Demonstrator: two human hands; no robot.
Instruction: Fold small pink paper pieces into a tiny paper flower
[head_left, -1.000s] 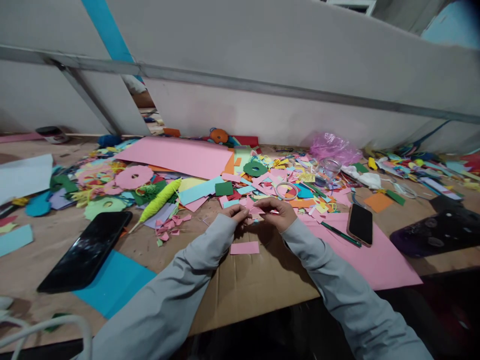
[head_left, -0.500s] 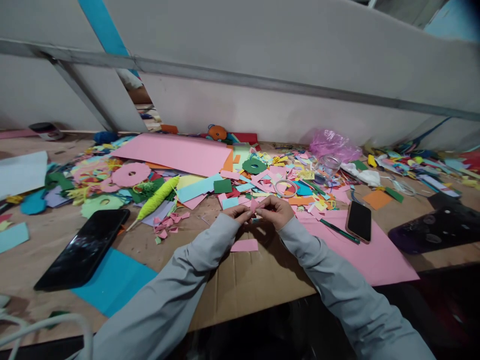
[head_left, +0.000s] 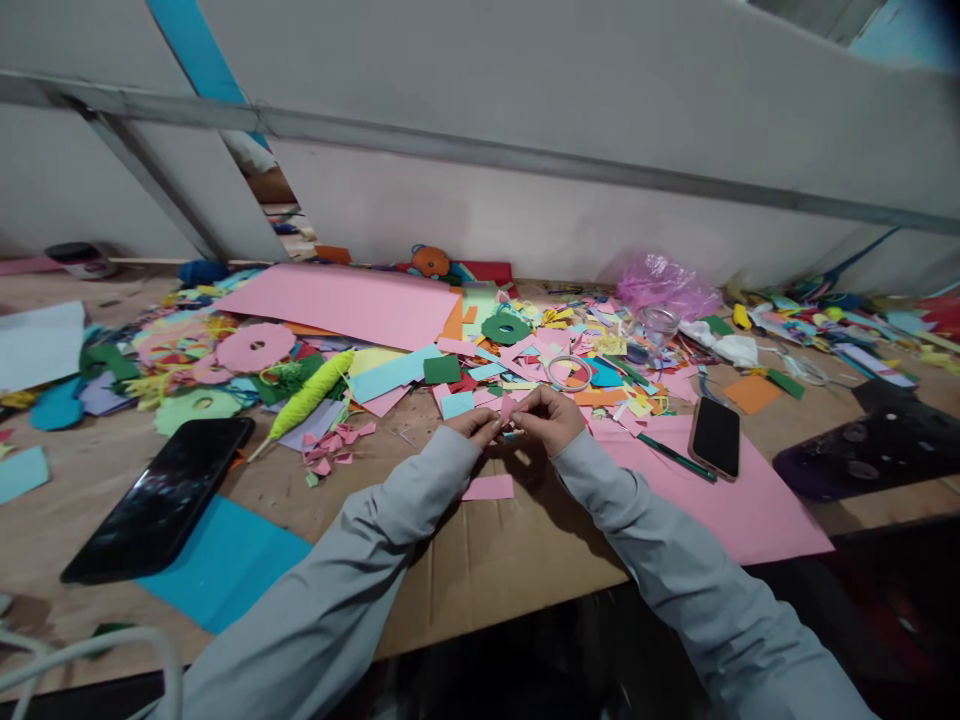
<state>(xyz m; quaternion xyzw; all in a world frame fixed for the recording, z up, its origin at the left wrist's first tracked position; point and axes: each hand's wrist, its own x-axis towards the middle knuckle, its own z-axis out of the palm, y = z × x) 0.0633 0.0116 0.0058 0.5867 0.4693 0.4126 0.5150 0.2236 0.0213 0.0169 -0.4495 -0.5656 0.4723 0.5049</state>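
Over the cardboard [head_left: 510, 560] at the table's front, both hands meet at a small piece of pink paper [head_left: 506, 407]. My left hand [head_left: 475, 427] pinches it from the left side. My right hand [head_left: 551, 418] grips it from the right with thumb and forefinger. The paper's upper tip pokes up between the fingers; its lower part is hidden. Just below the hands a pink paper strip [head_left: 487, 488] lies on the cardboard. Small folded pink paper bits [head_left: 337, 447] are heaped to the left of my left hand.
Behind the hands spreads a litter of coloured paper scraps, with a tape roll [head_left: 570, 373] among them. A yellow-green yarn bundle [head_left: 311, 398] and a black tablet-like device [head_left: 161, 500] lie left. On the right are a pink sheet [head_left: 772, 520], a green pen [head_left: 677, 457] and a phone [head_left: 715, 438].
The view has shifted slightly, so everything sits a little further left. Both hands keep their pinch on the pink paper, with hardly any movement of the fingers.
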